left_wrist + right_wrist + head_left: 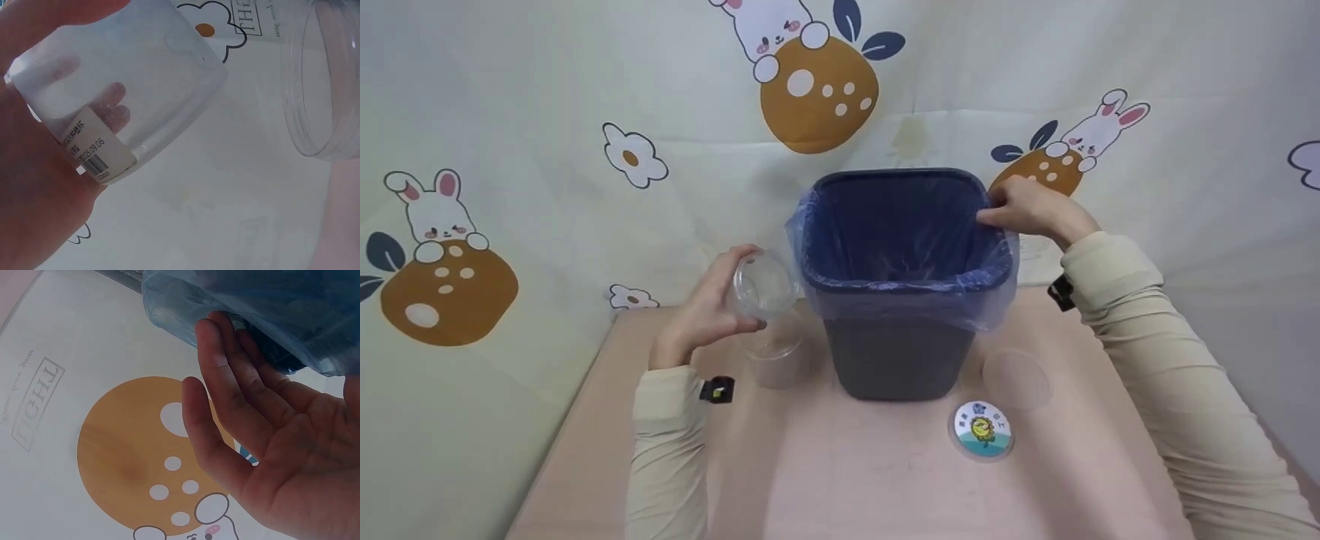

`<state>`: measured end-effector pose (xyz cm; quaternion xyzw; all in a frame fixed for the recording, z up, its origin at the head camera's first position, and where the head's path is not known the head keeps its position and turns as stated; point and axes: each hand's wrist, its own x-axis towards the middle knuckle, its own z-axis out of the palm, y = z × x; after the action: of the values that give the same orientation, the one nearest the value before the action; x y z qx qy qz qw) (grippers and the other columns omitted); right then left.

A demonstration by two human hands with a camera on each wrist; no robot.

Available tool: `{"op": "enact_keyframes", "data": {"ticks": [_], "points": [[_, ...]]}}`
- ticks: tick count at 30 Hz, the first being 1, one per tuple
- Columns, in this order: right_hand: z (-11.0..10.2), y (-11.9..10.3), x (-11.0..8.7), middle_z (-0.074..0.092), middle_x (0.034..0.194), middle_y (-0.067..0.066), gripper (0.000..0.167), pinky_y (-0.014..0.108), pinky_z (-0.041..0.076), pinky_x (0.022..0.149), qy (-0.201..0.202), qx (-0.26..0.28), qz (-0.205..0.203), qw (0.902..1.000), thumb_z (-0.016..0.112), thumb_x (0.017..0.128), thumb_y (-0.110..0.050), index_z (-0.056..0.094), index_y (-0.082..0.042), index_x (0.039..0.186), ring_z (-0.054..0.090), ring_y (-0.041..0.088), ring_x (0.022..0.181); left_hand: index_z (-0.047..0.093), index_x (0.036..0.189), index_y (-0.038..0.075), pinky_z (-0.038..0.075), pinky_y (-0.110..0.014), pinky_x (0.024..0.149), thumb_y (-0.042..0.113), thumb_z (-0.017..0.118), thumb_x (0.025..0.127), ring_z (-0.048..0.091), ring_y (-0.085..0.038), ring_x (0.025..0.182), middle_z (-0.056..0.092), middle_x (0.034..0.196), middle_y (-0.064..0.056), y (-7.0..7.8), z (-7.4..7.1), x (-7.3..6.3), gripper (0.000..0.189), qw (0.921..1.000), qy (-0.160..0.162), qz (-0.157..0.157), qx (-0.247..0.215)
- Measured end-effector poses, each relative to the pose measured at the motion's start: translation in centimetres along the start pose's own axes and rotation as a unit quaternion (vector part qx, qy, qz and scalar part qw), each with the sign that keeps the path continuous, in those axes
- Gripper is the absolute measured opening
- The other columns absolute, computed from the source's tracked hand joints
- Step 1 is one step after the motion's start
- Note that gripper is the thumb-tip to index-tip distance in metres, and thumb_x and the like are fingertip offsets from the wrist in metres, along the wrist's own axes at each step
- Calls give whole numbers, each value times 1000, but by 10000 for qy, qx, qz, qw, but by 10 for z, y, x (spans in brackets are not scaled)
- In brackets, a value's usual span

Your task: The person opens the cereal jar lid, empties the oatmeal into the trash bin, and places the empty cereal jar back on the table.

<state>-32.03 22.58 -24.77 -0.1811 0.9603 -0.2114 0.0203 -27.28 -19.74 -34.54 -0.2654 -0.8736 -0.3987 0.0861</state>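
My left hand (706,306) grips a clear plastic jar (766,286) left of the bin, holding it tilted. Its label (97,147) with a barcode shows in the left wrist view, and fingertips are visible through the wall. Just below it, another clear jar (777,361) stands on the table. A dark grey trash bin (898,364), lined with a thin blue bag (889,304) folded over its rim, stands in the middle. My right hand (1035,210) holds the bin's right rim, thumb on the inner side; in the right wrist view its fingers (225,377) lie outside, against the bag.
A round lid (982,430) with a sunflower picture lies in front of the bin on the pink table (847,472). Behind it to the right is a clear round disc (1017,380). A cloth with rabbit prints (540,112) hangs behind the table.
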Motion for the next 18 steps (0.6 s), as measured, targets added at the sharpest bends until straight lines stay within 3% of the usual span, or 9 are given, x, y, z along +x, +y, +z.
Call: {"op": "enact_keyframes", "data": {"ticks": [11, 18], "points": [[-1, -2, 0, 64, 83, 9, 27, 29, 42, 63, 12, 9, -40, 10000, 58, 91, -19, 67, 6, 96, 56, 22, 72, 34, 139, -1, 30, -57, 104, -7, 83, 59, 41, -40, 126, 45, 136, -24, -9, 20, -18, 94, 9984, -333, 146, -438], [0, -1, 0, 60, 76, 5, 25, 31, 39, 64, 84, 60, 12, 9999, 58, 90, -19, 66, 5, 92, 52, 23, 73, 30, 138, 1, 35, -57, 100, -1, 85, 65, 40, -39, 128, 45, 136, -22, -9, 33, -28, 92, 9924, -812, 240, -892]]}}
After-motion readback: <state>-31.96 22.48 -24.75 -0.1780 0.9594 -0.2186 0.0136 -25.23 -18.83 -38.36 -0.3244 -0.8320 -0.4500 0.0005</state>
